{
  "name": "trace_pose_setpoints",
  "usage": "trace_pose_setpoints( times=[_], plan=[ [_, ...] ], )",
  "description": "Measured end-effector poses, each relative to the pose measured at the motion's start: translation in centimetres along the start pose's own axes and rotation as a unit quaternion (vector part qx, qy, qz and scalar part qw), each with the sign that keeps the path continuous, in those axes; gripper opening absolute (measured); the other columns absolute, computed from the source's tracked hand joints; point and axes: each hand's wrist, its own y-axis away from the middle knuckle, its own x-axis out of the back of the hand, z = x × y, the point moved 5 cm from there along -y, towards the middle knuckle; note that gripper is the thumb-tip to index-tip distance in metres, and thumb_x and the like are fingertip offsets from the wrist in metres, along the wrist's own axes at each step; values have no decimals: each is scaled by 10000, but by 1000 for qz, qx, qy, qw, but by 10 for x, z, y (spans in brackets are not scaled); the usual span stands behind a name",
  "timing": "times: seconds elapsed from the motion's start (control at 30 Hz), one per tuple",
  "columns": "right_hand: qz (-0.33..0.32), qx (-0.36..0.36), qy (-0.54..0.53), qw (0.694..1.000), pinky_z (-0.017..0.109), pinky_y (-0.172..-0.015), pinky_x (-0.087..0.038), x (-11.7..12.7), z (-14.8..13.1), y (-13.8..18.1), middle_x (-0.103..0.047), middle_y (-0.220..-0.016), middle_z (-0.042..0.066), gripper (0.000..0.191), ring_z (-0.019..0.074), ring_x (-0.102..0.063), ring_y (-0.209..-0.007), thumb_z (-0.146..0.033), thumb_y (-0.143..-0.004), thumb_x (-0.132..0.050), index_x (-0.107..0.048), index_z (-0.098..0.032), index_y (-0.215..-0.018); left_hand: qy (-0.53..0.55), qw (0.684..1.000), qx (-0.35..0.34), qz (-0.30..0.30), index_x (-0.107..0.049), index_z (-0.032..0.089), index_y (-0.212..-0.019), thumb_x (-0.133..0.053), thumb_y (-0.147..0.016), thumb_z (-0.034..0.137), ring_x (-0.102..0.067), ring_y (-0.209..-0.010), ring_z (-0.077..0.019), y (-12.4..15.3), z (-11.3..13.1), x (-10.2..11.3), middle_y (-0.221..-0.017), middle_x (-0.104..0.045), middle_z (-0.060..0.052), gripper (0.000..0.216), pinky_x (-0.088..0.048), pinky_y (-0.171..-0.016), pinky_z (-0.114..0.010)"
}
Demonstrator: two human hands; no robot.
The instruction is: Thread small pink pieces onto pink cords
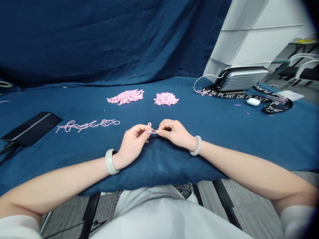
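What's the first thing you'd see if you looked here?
The left hand and right hand meet in the middle, pinching a tiny pink cord between them. Behind them, a wide pink pile and a round pink pile glow against the blue cloth; loose pink strands lie farther left.

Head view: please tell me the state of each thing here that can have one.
left hand, pinched shut on pink cord
right hand, pinched shut on the same cord
pink cord, looped, held between both hands
phone, screen dark
silver case, shut
earbud case, shut
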Motion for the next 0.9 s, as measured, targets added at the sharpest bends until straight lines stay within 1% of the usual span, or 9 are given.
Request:
trace_pose_setpoints(
  times=[0.1, 0.23, 0.33, 0.47, 0.67, 0.8, 0.9],
  plan=[
    [5, -9, -11, 1000, 255, -646, -402, 1, 1, 0, -599, -736, 24, 164, 107, -522, -659, -235, -759, -624, -616, -141, -624, 11, 1000, 4, 1, -637, 149, -798, -646, -762, 363, -493, -557, -84, -1, -2, 0, -654, -587, 3, 217, -437, -551, -205],
    [3, -15, -14, 1000, 250, -636, -396, 1, 2, 0, -595, -731, 22, 160, 101, -511, -647, -225, -754, -623, -611, -139, -620, 56, 998, 28, -6, -627, 142, -795, -659, -755, 350, -482, -529, -73, -2, -9, -1, -615, -566, 12, 214, -421, -535, -200],
    [5, -14, -15, 1000, 251, -637, -400, 1, 2, -1, -596, -733, 24, 147, 105, -518, -654, -215, -757, -621, -623, -137, -632, 102, 993, 51, -29, -625, 132, -786, -675, -740, 341, -482, -530, -72, -3, -12, -4, -659, -588, -4, 220, -416, -523, -207],
    [28, -1, -10, 1000, 256, -646, -408, 3, 0, 0, -607, -735, 27, 135, 114, -537, -673, -205, -760, -626, -637, -143, -640, 148, 984, 81, -53, -629, 127, -758, -695, -721, 321, -476, -537, -64, -4, -14, -9, -710, -609, -16, 208, -408, -508, -196],
    [64, 23, -9, 998, 269, -680, -426, 5, -5, 2, -617, -736, 31, 122, 127, -561, -701, -203, -761, -642, -656, -153, -651, 134, 984, 94, -67, -644, 130, -758, -703, -709, 321, -458, -514, -55, -5, -13, -10, -682, -599, -6, 206, -377, -479, -184],
    [82, 34, -3, 996, 277, -712, -434, 7, -6, 2, -623, -749, 32, 114, 133, -572, -727, -210, -761, -647, -656, -161, -658, 121, 987, 93, -56, -643, 126, -768, -712, -694, 336, -457, -512, -63, -4, -12, -9, -690, -606, -16, 234, -373, -467, -191],
    [66, 23, 6, 998, 274, -697, -433, 6, -3, 1, -627, -748, 32, 117, 132, -570, -717, -218, -759, -645, -653, -159, -658, 109, 992, 68, -16, -650, 131, -790, -718, -686, 329, -472, -530, -70, -4, -12, -5, -709, -617, -18, 234, -403, -493, -200]
  ],
)
